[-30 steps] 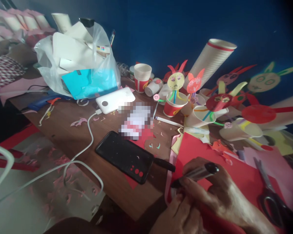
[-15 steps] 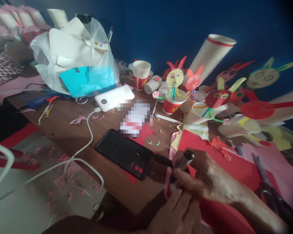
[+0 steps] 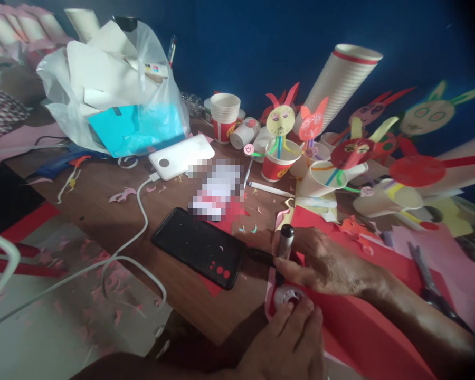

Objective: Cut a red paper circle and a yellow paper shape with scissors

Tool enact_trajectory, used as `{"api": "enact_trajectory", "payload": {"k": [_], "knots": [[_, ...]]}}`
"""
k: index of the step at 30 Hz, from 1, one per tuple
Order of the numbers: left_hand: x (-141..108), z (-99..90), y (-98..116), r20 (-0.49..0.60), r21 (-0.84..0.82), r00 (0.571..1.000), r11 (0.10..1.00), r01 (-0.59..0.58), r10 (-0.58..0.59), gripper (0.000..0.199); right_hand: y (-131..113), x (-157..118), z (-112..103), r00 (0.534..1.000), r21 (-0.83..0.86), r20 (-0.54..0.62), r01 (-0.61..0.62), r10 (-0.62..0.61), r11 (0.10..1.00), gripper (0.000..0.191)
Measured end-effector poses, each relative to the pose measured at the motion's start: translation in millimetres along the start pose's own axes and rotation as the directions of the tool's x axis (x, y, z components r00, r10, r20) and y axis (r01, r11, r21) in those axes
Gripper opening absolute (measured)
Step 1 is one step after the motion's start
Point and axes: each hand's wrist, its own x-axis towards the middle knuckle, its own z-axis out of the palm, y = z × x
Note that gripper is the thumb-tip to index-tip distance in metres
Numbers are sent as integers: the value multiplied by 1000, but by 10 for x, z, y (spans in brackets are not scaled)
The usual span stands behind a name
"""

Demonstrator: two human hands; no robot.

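Note:
My right hand (image 3: pixel 316 258) is closed around a marker pen (image 3: pixel 286 243) with a silver barrel and a black upper end, held nearly upright. Its lower end is beside a whitish, see-through ring, like a tape roll (image 3: pixel 281 296), lying on red paper (image 3: pixel 364 327). The fingertips of my left hand (image 3: pixel 288 338), kept close together, hold that ring down from the near side and hide part of it. Just left of my right hand lies a black phone (image 3: pixel 200 248), face down, with a dark cable or stick-like thing at its right end.
Scissors (image 3: pixel 427 274) lie on the paper at right. Cups with paper animal faces, such as a red cup (image 3: pixel 277 168), stand behind. A white power bank (image 3: pixel 182 157) with a cable, a pixelated item, a plastic bag (image 3: pixel 142 95) and paper scraps (image 3: pixel 122 194) occupy the left side.
The marker has swung from a slant to nearly upright, and my right hand has moved slightly left and up. More of the ring now shows under my left fingers.

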Motion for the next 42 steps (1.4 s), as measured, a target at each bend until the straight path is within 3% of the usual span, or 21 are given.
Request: {"api": "enact_trajectory", "payload": {"k": [1,4,8,14,19,24,29,32,37,42], "knots": [[2,85,-33,-79,49,997,999,-1,5,28,27,-23,0,1000,-1,-7,-7,7,1000,20],[17,201,-82,-79,87,997,996,-1,8,29,79,-83,-2,999,9,-28,-24,24,1000,21],[37,123,-70,-127,62,992,998,12,-4,27,82,-139,-11,998,83,-61,-21,26,996,18],[22,81,-96,0,58,999,997,-52,52,30,129,-284,11,986,180,-163,5,25,984,13],[25,71,-128,-62,13,995,997,-73,74,29,176,-430,51,975,248,-193,-56,106,967,10],[28,5,-137,55,-24,996,997,-67,68,35,194,-573,80,954,248,-209,-160,214,955,13],[20,-39,-163,128,-51,987,994,-96,102,43,250,-751,184,910,275,-323,-171,259,946,11],[54,-115,-196,239,-129,960,984,-119,148,59,251,-841,252,875,254,-422,-136,237,957,9],[139,-257,-223,374,-261,918,965,-29,129,69,206,-893,295,838,188,-504,-131,210,973,9],[161,-296,-186,376,-336,924,939,73,63,65,196,-903,307,840,199,-488,-156,236,968,9]]}}
